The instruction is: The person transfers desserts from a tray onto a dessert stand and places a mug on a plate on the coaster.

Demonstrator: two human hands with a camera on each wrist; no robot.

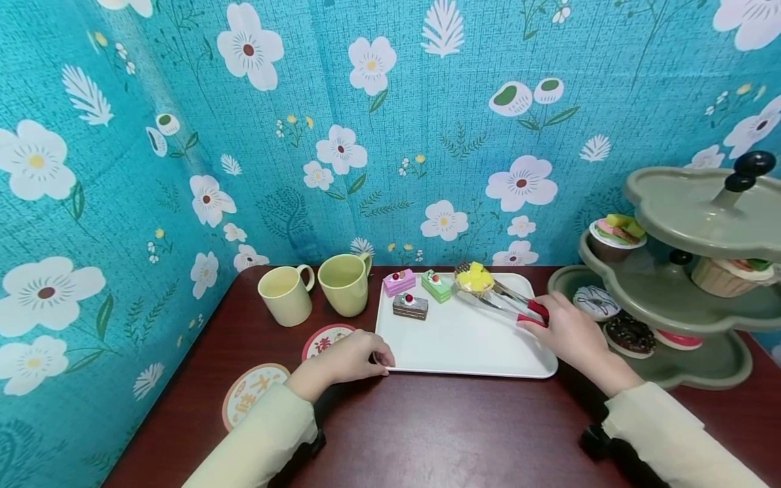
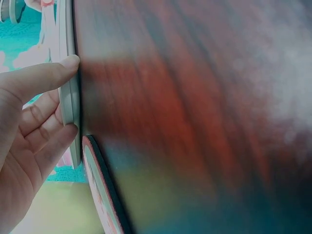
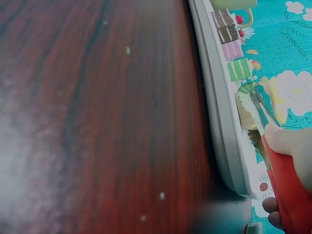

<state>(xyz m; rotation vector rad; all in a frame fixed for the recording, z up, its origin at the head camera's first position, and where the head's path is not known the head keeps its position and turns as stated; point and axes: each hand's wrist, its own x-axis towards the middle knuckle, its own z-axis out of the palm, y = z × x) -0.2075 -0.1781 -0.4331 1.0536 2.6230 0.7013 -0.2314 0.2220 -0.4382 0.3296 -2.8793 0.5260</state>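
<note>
Near the front left corner of a white tray (image 1: 464,346), my left hand (image 1: 349,358) grips the rim, thumb and fingers on it in the left wrist view. My right hand (image 1: 570,327) holds tongs with red handles (image 1: 532,321) over the tray's right side. Between the tongs' tips is a small cake with yellow chunks on top (image 1: 475,278), at the back of the tray. To its left on the tray are a green cake slice (image 1: 436,287), a pink cake slice (image 1: 399,283) and a chocolate cake slice (image 1: 410,308).
Two yellow-green mugs, the left mug (image 1: 285,296) and the right mug (image 1: 344,285), stand left of the tray. Round coasters (image 1: 253,393) lie near my left arm. On the right rises a tiered green stand (image 1: 702,366) bearing donuts (image 1: 630,335) and cupcakes (image 1: 616,237). A floral cloth (image 1: 390,169) hangs behind.
</note>
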